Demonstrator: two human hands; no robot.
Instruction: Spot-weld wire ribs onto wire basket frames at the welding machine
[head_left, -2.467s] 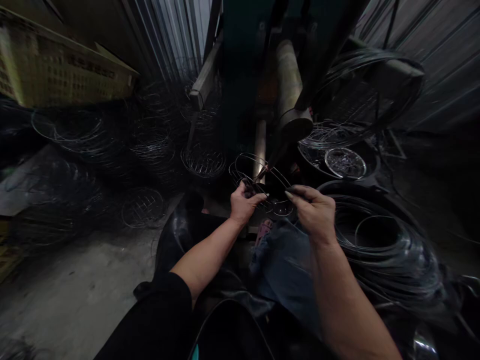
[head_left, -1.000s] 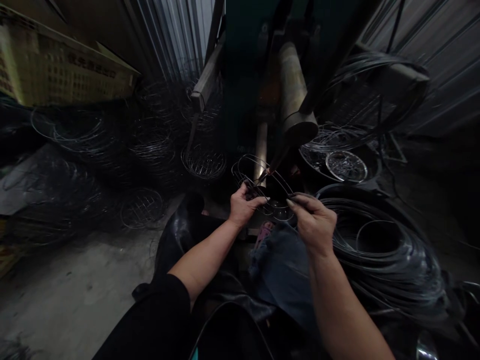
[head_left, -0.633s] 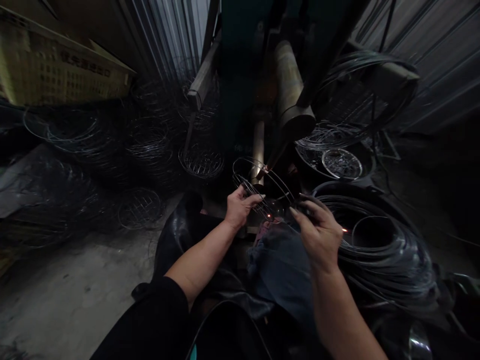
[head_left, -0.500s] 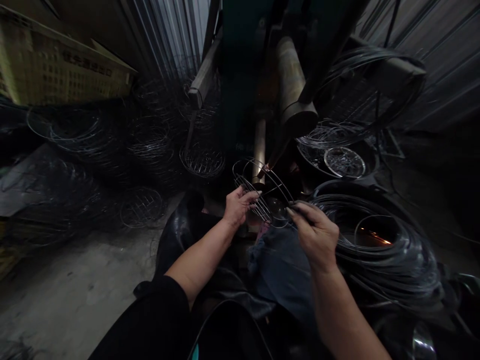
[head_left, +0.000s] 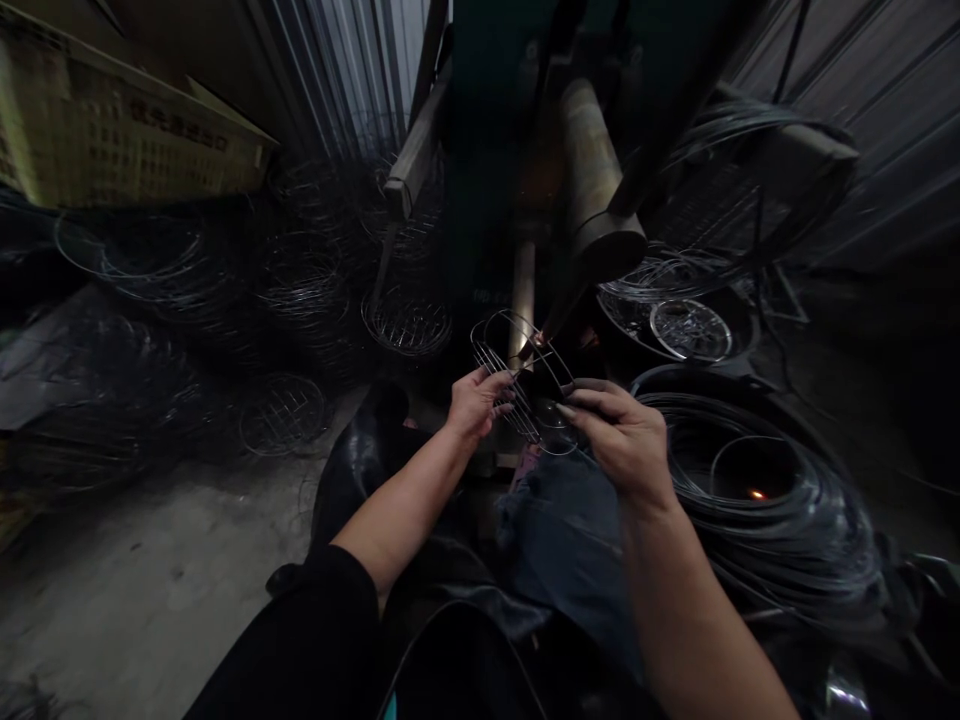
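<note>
Both my hands hold a round wire basket frame [head_left: 517, 375] tilted on edge under the tip of a welding electrode [head_left: 541, 333]. My left hand [head_left: 474, 402] grips the frame's left rim with curled fingers. My right hand [head_left: 621, 435] pinches its right rim. The electrode hangs from a thick brass-coloured cylinder [head_left: 596, 190] of a dark green machine. The frame's upper wires touch the electrode tip. A blue cloth [head_left: 559, 540] covers my lap below the hands.
Piles of finished wire baskets [head_left: 285, 410] lie on the concrete floor at left. A big coil of dark wire rings [head_left: 757, 500] sits at right, with a small glowing spark inside it. A shiny wire disc [head_left: 690, 330] rests behind. A yellow crate [head_left: 97, 130] stands far left.
The frame has been turned in my hands, standing more on edge now. Sparks flew near the electrode about half a second ago; one ember now glows in the coil at right.
</note>
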